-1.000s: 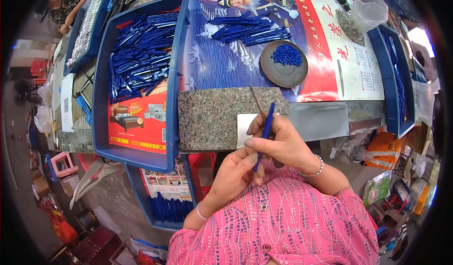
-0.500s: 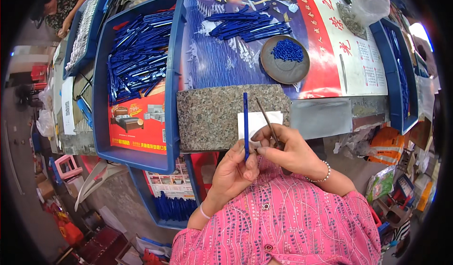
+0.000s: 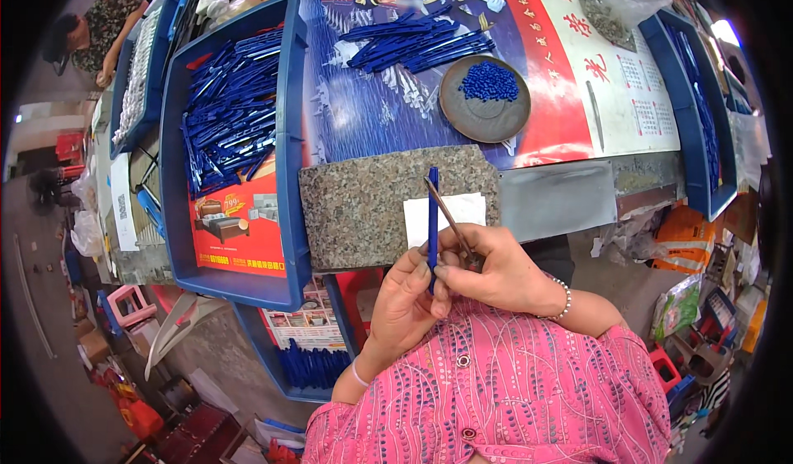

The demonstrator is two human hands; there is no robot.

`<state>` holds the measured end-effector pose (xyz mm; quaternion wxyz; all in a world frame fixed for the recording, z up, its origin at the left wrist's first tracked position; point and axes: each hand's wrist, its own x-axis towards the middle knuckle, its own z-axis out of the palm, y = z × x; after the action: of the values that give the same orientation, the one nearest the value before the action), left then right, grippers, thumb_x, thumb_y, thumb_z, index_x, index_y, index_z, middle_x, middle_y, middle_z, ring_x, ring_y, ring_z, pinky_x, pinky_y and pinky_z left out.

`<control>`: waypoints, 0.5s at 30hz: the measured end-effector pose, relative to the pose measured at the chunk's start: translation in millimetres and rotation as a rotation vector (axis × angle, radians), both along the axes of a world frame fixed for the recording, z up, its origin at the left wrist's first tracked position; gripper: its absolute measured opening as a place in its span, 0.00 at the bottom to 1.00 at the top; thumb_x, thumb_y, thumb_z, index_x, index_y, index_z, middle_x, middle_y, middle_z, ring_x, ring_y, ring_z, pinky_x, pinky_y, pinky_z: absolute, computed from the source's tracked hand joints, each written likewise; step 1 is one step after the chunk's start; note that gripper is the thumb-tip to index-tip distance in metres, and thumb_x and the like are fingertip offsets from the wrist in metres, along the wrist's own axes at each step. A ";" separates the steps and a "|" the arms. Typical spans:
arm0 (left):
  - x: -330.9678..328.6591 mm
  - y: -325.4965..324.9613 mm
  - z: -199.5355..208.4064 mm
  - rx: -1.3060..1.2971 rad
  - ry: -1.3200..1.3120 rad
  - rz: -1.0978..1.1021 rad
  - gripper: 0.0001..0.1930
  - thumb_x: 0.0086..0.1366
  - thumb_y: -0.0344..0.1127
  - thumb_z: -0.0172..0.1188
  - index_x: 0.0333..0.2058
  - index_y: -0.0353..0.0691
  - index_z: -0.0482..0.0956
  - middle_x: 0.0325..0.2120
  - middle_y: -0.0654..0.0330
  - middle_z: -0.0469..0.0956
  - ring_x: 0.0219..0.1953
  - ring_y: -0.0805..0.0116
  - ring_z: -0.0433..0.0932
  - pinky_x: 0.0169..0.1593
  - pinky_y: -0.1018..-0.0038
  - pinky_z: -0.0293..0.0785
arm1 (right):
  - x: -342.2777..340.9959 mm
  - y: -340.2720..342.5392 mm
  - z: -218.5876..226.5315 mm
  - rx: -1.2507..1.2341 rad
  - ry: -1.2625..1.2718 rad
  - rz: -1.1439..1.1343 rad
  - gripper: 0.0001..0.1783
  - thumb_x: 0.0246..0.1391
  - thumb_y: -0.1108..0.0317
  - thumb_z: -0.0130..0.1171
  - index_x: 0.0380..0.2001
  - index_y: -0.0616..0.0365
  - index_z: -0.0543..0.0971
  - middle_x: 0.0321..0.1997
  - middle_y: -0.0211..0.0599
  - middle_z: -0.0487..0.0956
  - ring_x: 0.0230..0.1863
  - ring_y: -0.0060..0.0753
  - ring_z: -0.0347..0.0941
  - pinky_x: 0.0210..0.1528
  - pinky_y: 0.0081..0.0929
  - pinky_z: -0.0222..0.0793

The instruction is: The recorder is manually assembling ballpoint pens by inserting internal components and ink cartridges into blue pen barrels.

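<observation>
Upright between the thumb and fingers of my left hand [image 3: 401, 297] is a slim blue plastic strip [image 3: 433, 224]. My right hand [image 3: 505, 272] pinches a thin brown pointed rod [image 3: 446, 212], and its tip meets the strip near the top. Both hands are close together, fingertips almost touching, above the near edge of a speckled granite block [image 3: 355, 208]. A white paper piece [image 3: 417, 223] lies on the block behind the strip. Beyond it stands a round dark dish [image 3: 487, 127] with small blue beads [image 3: 489, 81] in its far half.
Left of the block, a blue tray [image 3: 293, 133] holds many blue strips [image 3: 231, 109]. More strips [image 3: 417, 41] lie piled on the poster-covered table. Another blue tray [image 3: 717, 195] stands at the right, and a lower one [image 3: 256, 344] sits below the table edge. A person [image 3: 116, 30] is at far left.
The rod's tip has swung left onto the blue strip, from which it stood apart before. My right hand has drawn nearer my left. The whole view has shifted slightly.
</observation>
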<state>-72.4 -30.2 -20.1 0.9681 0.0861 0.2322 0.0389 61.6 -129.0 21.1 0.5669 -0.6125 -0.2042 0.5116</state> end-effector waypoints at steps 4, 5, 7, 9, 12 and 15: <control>2.0 -0.3 2.9 0.043 0.034 -0.025 0.07 0.67 0.34 0.48 0.38 0.38 0.68 0.24 0.58 0.74 0.21 0.72 0.72 0.26 0.80 0.70 | 0.5 -2.1 -3.1 0.030 -0.040 0.009 0.12 0.47 0.76 0.53 0.37 0.69 0.73 0.19 0.28 0.72 0.22 0.13 0.68 0.26 0.17 0.66; 2.5 -0.3 2.9 0.067 0.056 -0.037 0.07 0.66 0.34 0.49 0.38 0.38 0.69 0.25 0.58 0.74 0.21 0.72 0.72 0.26 0.81 0.70 | 1.2 -2.0 -2.0 0.029 -0.040 0.007 0.12 0.47 0.76 0.53 0.37 0.69 0.73 0.19 0.28 0.72 0.22 0.13 0.68 0.26 0.17 0.66; 2.7 -1.4 3.3 0.098 0.059 -0.038 0.06 0.66 0.34 0.50 0.38 0.38 0.69 0.25 0.58 0.74 0.21 0.72 0.72 0.26 0.80 0.70 | 2.9 -1.4 2.0 0.022 -0.018 0.024 0.12 0.45 0.77 0.52 0.35 0.68 0.72 0.18 0.28 0.72 0.21 0.14 0.67 0.25 0.17 0.64; 2.9 -2.5 4.3 0.129 0.062 -0.038 0.06 0.66 0.33 0.50 0.38 0.37 0.69 0.25 0.58 0.75 0.21 0.73 0.72 0.26 0.80 0.71 | 4.0 -0.6 0.0 0.000 -0.029 0.046 0.12 0.44 0.76 0.52 0.35 0.68 0.72 0.18 0.29 0.71 0.20 0.15 0.66 0.24 0.18 0.63; 4.1 -3.3 3.1 0.212 0.084 -0.045 0.06 0.65 0.33 0.51 0.38 0.37 0.70 0.25 0.58 0.75 0.21 0.73 0.73 0.26 0.80 0.71 | 3.9 0.1 -7.3 -0.049 -0.070 0.074 0.13 0.42 0.74 0.53 0.34 0.67 0.71 0.16 0.29 0.68 0.20 0.16 0.64 0.23 0.19 0.61; 2.3 -3.8 -1.7 0.205 0.094 -0.068 0.06 0.65 0.32 0.51 0.38 0.37 0.70 0.25 0.58 0.75 0.21 0.73 0.73 0.26 0.81 0.71 | 2.5 -0.2 -11.2 -0.094 -0.085 0.085 0.14 0.40 0.72 0.53 0.34 0.67 0.71 0.16 0.28 0.67 0.20 0.17 0.62 0.23 0.20 0.60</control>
<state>-70.1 -33.9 -21.8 0.9431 0.1941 0.2689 0.0252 64.0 -129.2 9.9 0.5061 -0.6503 -0.2297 0.5178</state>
